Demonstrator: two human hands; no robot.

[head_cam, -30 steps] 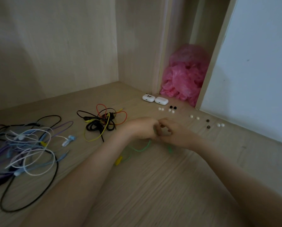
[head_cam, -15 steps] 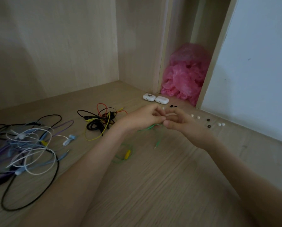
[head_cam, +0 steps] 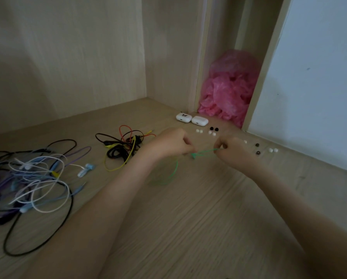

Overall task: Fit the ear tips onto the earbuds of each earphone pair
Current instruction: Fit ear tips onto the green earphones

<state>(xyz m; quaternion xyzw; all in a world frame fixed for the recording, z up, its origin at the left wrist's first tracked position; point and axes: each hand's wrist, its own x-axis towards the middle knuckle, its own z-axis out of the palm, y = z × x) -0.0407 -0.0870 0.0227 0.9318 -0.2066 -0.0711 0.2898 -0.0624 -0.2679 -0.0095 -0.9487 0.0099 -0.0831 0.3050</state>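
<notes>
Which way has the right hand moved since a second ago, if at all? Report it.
Yes. Against the two white plastic earbud cases, the right hand has moved rightward and farther from the person, pinching the thin green earphone cable.

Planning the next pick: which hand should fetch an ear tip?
Probably right. Both the left hand and right hand grip the green cable, but more ear tips lie beside the right.

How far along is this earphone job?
Nothing looks clearly finished: the cable tangle lies unsorted. In hand: left hand and right hand pinch a green earphone cable between them. Remaining: loose white ear tips and black ear tips lie on the wooden surface, unfitted.
</notes>
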